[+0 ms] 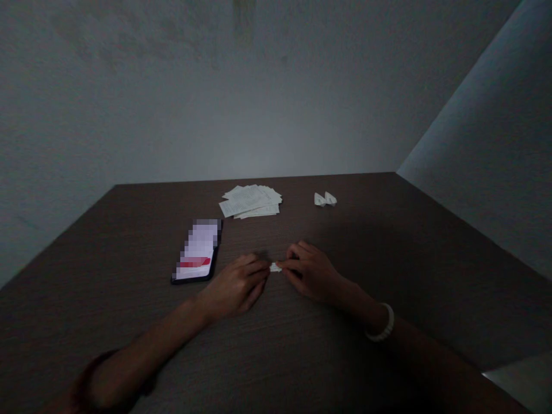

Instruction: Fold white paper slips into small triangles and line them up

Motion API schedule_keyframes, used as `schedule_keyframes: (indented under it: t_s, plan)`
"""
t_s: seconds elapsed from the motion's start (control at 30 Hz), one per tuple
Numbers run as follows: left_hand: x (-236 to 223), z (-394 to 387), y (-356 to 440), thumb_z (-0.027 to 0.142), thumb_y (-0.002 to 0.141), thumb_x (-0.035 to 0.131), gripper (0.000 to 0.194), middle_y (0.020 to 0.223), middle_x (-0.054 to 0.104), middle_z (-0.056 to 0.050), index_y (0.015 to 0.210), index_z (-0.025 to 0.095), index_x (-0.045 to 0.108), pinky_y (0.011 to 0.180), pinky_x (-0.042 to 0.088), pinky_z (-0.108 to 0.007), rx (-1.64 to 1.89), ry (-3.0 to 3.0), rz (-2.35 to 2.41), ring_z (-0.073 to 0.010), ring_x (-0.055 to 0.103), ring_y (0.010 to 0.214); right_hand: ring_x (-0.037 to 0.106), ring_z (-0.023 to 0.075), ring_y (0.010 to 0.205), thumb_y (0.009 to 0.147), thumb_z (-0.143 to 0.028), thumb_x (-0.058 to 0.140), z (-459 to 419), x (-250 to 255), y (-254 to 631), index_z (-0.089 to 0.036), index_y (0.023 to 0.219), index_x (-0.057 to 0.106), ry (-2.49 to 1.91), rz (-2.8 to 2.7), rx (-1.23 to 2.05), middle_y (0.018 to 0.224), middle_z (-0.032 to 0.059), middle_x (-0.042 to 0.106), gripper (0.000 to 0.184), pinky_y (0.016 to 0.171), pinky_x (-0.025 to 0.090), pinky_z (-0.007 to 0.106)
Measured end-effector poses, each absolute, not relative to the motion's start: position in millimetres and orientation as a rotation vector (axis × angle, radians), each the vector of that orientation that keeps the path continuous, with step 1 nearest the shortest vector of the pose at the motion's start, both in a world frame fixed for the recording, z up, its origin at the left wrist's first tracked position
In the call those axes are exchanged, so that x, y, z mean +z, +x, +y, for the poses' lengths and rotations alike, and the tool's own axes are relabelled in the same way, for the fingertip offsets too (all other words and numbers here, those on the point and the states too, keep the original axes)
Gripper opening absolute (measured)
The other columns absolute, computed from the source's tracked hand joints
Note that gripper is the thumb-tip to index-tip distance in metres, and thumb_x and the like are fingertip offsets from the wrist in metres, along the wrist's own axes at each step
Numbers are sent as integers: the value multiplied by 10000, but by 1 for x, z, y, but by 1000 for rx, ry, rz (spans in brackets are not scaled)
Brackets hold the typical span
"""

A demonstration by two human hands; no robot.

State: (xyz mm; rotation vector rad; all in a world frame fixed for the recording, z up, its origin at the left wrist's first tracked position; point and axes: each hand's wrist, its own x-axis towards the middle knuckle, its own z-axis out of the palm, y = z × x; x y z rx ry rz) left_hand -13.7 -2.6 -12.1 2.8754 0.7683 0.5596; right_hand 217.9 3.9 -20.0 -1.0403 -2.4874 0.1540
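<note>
Forearms [161, 336], then paper [275, 267], long axis sideways.

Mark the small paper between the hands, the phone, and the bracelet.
Small paper [275, 267]: head view, middle of its visible strip.
Phone [200, 248]: head view, on the screen.
Bracelet [390, 322]: head view, outer curve.

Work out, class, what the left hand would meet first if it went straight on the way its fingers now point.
The left hand would first meet the small piece of paper at its fingertips; just beyond, probably the right hand, though depth is hard to judge.
</note>
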Motion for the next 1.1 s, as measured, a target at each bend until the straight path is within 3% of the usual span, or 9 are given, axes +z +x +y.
schedule_keyframes:
  t_s: [0.67, 0.83, 1.1]
  plan:
    - [-3, -1, -12, 156, 890, 441, 326, 1070, 573, -118, 1187, 135, 575, 846, 420, -412, 280, 2908, 846, -261, 501, 968, 467, 177, 788, 831, -213, 587, 5, -16, 235, -205, 870, 696, -973, -2535, 44, 818, 47, 574, 116, 682, 359, 300]
    - [-3, -1, -11, 160, 883, 453, 347, 1100, 569, -120, 1214, 139, 556, 859, 418, -416, 315, 2895, 854, -262, 500, 977, 457, 182, 775, 822, -223, 592, 6, -18, 238, -198, 821, 688, -962, -2546, -7, 806, 49, 576, 99, 680, 361, 308]
    - [-9, 3, -9, 160, 930, 447, 247, 1033, 600, -96, 1100, 160, 626, 862, 446, -386, 592, 2691, 819, -222, 541, 958, 482, 186, 808, 830, -234, 594, 9, -15, 235, -176, 814, 648, -981, -2527, 53, 848, 55, 593, 81, 702, 375, 307]
